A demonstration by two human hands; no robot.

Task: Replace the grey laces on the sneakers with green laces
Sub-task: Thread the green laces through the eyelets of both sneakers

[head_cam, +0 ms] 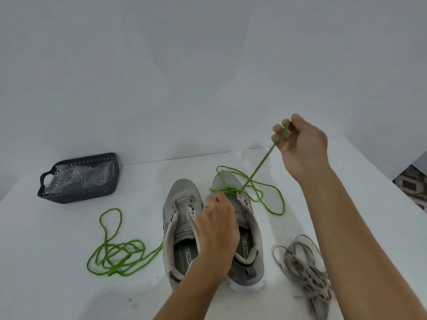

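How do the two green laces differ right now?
The green lace on the right sneaker is threaded through the front eyelets and pulled taut by the right hand; the green lace on the table lies loose, left of the left sneaker. The left hand pinches only the first. Both share one colour.

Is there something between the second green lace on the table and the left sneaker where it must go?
Nothing visible blocks it. The loose green lace lies on bare table just left of the left sneaker, whose eyelets show no lace. The left hand rests on the right sneaker.
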